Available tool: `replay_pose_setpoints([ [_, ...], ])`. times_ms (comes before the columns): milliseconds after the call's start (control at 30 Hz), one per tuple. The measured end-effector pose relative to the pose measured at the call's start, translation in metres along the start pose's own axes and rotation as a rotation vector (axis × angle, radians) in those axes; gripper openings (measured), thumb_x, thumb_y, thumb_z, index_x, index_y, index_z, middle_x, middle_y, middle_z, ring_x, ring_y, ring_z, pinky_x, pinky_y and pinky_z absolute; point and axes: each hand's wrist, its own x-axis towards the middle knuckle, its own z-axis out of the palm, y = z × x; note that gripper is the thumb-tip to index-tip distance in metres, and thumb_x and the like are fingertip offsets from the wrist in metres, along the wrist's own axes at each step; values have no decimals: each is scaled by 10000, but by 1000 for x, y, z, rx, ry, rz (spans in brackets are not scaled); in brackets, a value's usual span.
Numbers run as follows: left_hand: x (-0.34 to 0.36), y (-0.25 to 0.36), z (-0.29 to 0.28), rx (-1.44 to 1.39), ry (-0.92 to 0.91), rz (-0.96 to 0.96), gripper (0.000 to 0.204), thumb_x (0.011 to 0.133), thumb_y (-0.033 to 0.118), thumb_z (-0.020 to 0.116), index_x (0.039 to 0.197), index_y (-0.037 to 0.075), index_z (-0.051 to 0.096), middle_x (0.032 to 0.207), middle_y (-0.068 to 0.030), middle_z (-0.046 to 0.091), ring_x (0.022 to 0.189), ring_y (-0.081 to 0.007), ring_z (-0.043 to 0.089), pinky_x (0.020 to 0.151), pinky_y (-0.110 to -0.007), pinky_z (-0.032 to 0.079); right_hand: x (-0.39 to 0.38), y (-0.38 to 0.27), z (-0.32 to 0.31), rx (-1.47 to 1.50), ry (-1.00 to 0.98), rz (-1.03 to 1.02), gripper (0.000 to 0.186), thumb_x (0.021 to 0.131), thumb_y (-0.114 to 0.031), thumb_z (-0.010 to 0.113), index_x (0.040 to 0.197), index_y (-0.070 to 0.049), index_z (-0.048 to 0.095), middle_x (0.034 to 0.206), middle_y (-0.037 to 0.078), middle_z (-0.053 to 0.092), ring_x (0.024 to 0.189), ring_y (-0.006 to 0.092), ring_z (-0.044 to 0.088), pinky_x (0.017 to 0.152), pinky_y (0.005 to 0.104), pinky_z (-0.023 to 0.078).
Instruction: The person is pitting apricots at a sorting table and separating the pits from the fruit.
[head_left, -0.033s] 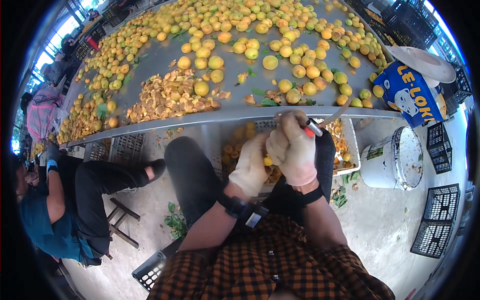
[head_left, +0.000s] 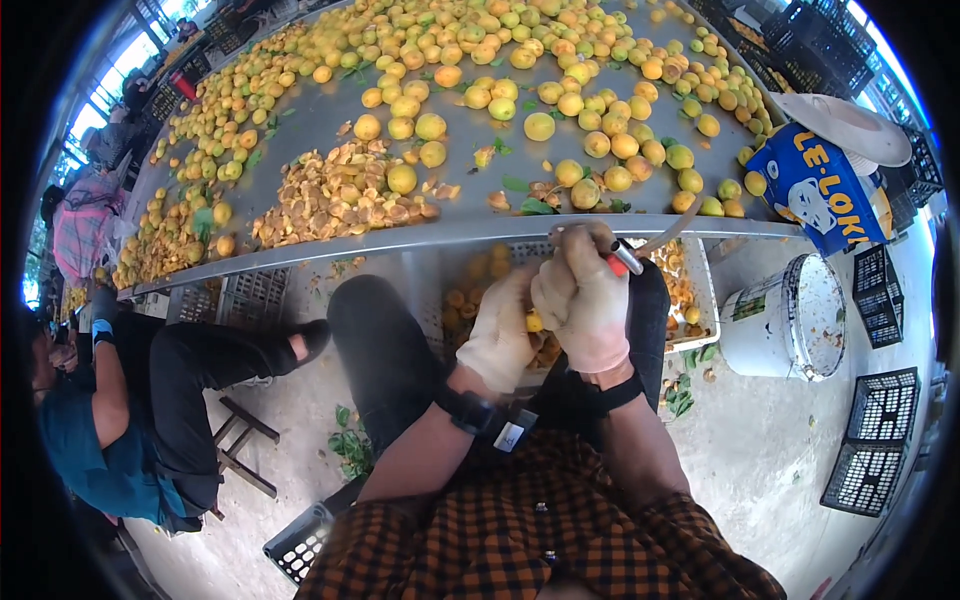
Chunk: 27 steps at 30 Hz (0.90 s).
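Observation:
Both my hands wear whitish work gloves and meet above my lap, in front of the table edge. My left hand [head_left: 498, 335] is closed round a small yellow fruit that looks like an apricot [head_left: 534, 321]; only a bit of it shows between the gloves. My right hand [head_left: 583, 305] is wrapped round a tool with a red and silver end [head_left: 626, 257]. From that end a thin, curved, brownish strip runs up to the right; whether it is a blade or a tube I cannot tell. The tool's other end is hidden.
A metal table [head_left: 440, 231] bears many whole apricots and a pile of fruit halves [head_left: 335, 195]. Under its edge stands a white crate [head_left: 714, 305] with cut fruit. A white bucket [head_left: 760, 330], black crates [head_left: 870, 440] and a blue bag [head_left: 810, 185] are right; a seated co-worker [head_left: 85, 430] is left.

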Motion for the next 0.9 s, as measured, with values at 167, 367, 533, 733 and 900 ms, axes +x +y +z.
replay_pose_setpoints([
  [167, 24, 11, 3, -169, 83, -39, 456, 974, 466, 447, 1224, 92, 524, 1146, -71, 611, 1078, -177, 577, 888, -318, 462, 7, -4, -5, 48, 57, -6, 176, 983, -230, 503, 894, -80, 530, 467, -43, 291, 325, 75, 236, 322, 245, 188],
  [367, 27, 9, -11, 17, 140, 26, 529, 932, 565, 466, 1142, 90, 572, 1091, -90, 646, 1045, -227, 587, 941, -405, 422, 33, 2, -32, -318, 275, -246, 140, 949, -165, 542, 907, -31, 554, 503, -13, 397, 349, 84, 328, 341, 246, 286],
  [533, 17, 0, -2, -158, 92, -60, 433, 952, 485, 489, 1093, 81, 558, 957, -79, 643, 806, -204, 646, 691, -328, 551, 58, 16, -36, -398, 303, -353, 151, 923, -185, 595, 934, -36, 612, 635, -26, 479, 513, 57, 429, 457, 221, 341],
  [733, 24, -3, -5, -367, 151, -62, 422, 929, 406, 575, 1114, 32, 516, 965, -122, 627, 810, -240, 662, 639, -331, 594, 36, -15, -16, -84, 205, -397, 214, 978, -210, 511, 1029, -2, 510, 537, 36, 449, 409, 158, 422, 433, 324, 420],
  [900, 11, -6, 7, -423, 26, -99, 463, 913, 426, 590, 1103, 12, 508, 935, -143, 628, 778, -245, 667, 631, -325, 611, 30, -5, -14, -164, 194, -384, 197, 980, -203, 507, 1024, -11, 516, 542, 37, 452, 414, 150, 426, 441, 323, 427],
])
